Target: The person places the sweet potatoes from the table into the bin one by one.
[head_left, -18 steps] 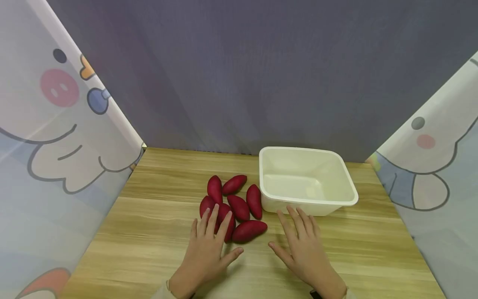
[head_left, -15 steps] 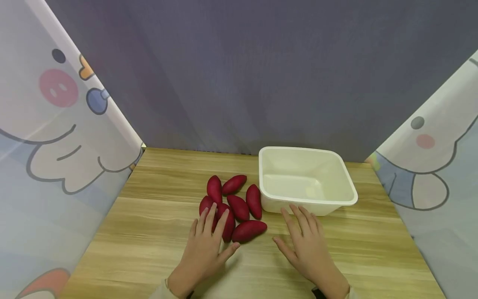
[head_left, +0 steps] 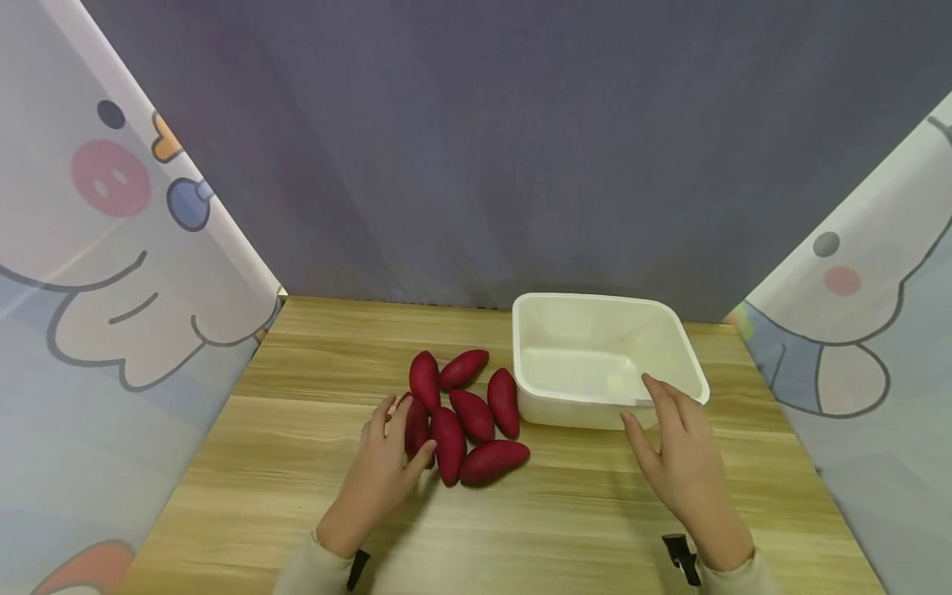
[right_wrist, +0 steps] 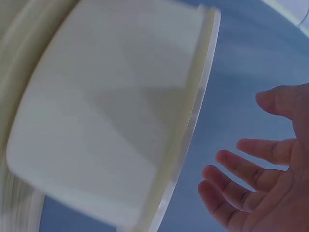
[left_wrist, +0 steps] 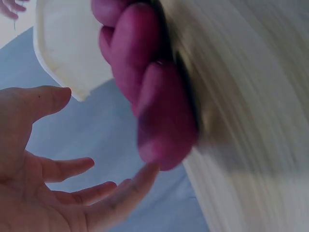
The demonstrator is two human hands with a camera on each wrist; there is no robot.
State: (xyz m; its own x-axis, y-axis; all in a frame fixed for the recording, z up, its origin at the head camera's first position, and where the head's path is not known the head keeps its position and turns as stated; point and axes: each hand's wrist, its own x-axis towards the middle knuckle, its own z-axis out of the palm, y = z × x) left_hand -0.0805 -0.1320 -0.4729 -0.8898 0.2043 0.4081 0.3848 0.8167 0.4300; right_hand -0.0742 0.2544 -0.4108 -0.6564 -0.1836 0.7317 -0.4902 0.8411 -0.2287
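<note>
Seven red tubers (head_left: 449, 446) — clustered, one white tub (head_left: 568, 411)

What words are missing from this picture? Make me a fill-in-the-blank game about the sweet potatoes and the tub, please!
1. Counted in the head view, the sweet potatoes number ____.
2. In that view, they lie to the ____ of the plastic tub.
3. The left hand is nearest the sweet potatoes; the other hand, by the tub, is the ____ one.

Missing words: seven; left; right.
</note>
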